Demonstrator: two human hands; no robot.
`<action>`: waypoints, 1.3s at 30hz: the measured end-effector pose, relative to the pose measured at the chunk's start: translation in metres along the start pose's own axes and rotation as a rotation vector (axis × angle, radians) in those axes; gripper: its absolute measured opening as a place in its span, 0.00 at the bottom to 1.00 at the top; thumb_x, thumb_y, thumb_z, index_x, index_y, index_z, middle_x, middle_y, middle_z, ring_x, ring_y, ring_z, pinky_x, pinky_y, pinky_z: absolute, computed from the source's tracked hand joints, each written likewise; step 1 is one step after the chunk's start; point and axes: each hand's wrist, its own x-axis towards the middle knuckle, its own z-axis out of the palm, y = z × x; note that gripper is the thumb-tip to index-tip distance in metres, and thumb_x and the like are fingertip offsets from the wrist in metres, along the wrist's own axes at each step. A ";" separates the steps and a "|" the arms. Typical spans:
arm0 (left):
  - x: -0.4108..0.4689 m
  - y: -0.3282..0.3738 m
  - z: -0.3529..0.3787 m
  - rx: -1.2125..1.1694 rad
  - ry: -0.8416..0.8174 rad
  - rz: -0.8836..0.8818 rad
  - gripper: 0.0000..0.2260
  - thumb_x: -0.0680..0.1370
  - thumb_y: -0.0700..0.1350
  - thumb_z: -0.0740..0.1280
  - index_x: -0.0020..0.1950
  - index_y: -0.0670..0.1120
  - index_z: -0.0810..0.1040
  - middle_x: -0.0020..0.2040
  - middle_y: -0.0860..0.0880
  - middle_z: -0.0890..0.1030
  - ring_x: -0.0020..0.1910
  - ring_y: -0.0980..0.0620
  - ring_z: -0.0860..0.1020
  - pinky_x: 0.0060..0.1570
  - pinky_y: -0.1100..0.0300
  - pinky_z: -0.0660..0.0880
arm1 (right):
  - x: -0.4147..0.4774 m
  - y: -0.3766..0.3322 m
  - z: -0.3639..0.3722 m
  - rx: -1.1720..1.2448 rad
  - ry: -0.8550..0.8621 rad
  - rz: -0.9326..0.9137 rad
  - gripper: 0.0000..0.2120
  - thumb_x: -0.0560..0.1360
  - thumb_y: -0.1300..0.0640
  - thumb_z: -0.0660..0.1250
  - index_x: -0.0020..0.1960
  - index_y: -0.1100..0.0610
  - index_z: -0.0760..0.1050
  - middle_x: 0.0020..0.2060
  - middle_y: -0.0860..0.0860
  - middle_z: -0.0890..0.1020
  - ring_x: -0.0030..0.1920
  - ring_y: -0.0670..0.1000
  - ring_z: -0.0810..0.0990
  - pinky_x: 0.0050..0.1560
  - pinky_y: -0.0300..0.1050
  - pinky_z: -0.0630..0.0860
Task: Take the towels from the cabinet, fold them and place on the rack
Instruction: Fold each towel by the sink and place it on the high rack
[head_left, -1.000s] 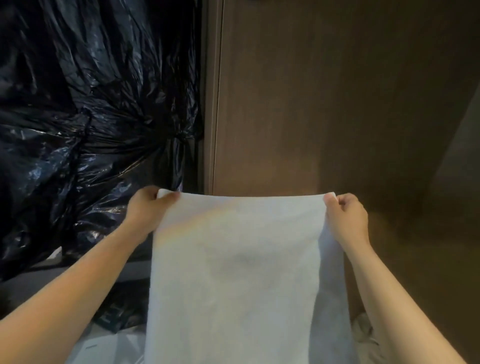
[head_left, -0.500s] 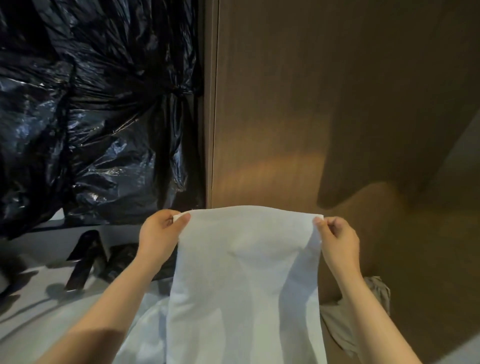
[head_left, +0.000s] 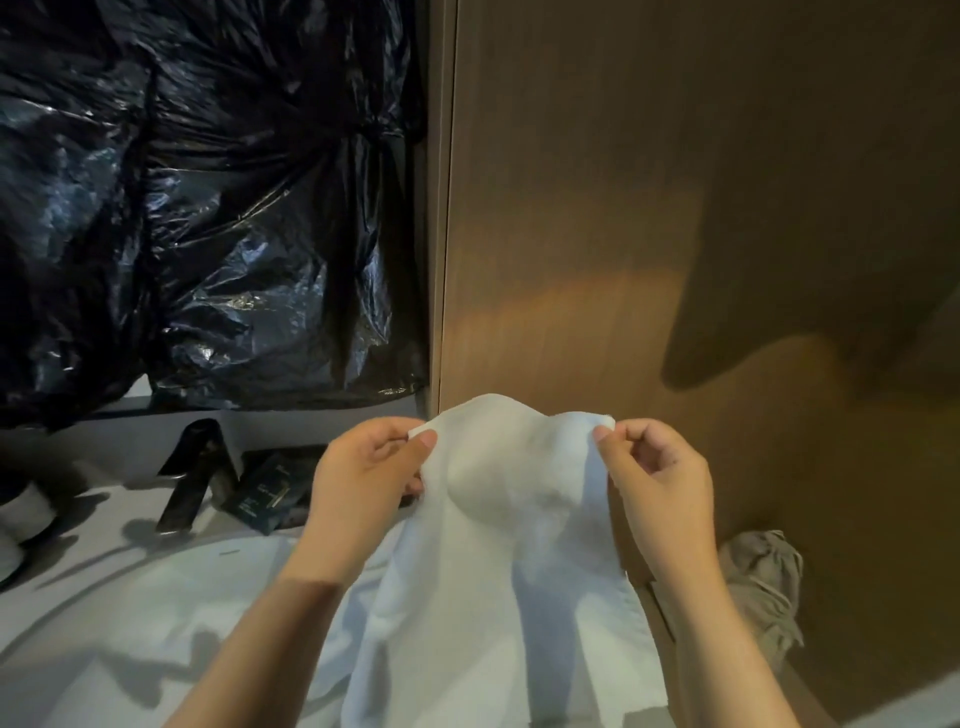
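Note:
A white towel hangs in front of me, held up by its two top corners. My left hand pinches the left corner between thumb and fingers. My right hand pinches the right corner the same way. The top edge sags and bulges between the two hands, and the rest of the towel drapes down out of the bottom of the view. Neither a cabinet shelf nor a rack can be made out.
A brown wooden panel rises straight ahead. Black plastic bags fill the upper left. Dark small items lie on a pale surface at the left. A crumpled grey cloth sits low at the right.
My hands have come closer together and lower, so the towel's top edge, taut before, now slackens and bulges. The view has tilted down, showing more of the pale surface.

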 end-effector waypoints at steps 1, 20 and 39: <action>-0.003 0.001 0.002 0.006 -0.016 0.012 0.05 0.77 0.43 0.69 0.45 0.50 0.84 0.34 0.48 0.82 0.32 0.52 0.77 0.38 0.57 0.77 | -0.003 -0.001 0.002 0.016 -0.014 0.001 0.07 0.76 0.52 0.70 0.39 0.51 0.78 0.33 0.50 0.78 0.37 0.51 0.77 0.35 0.35 0.76; -0.030 0.009 0.020 -0.172 -0.171 -0.035 0.05 0.76 0.37 0.69 0.51 0.40 0.83 0.44 0.40 0.85 0.39 0.42 0.82 0.44 0.54 0.81 | -0.038 -0.029 0.026 0.370 -0.413 0.149 0.04 0.75 0.60 0.70 0.46 0.61 0.81 0.39 0.58 0.82 0.39 0.51 0.81 0.40 0.43 0.80; -0.043 0.034 0.004 -0.233 -0.317 0.143 0.08 0.76 0.35 0.67 0.50 0.42 0.84 0.43 0.45 0.86 0.39 0.53 0.83 0.40 0.65 0.78 | -0.040 -0.044 0.029 0.337 -0.404 0.084 0.14 0.68 0.50 0.77 0.48 0.55 0.77 0.38 0.48 0.83 0.34 0.47 0.79 0.29 0.39 0.75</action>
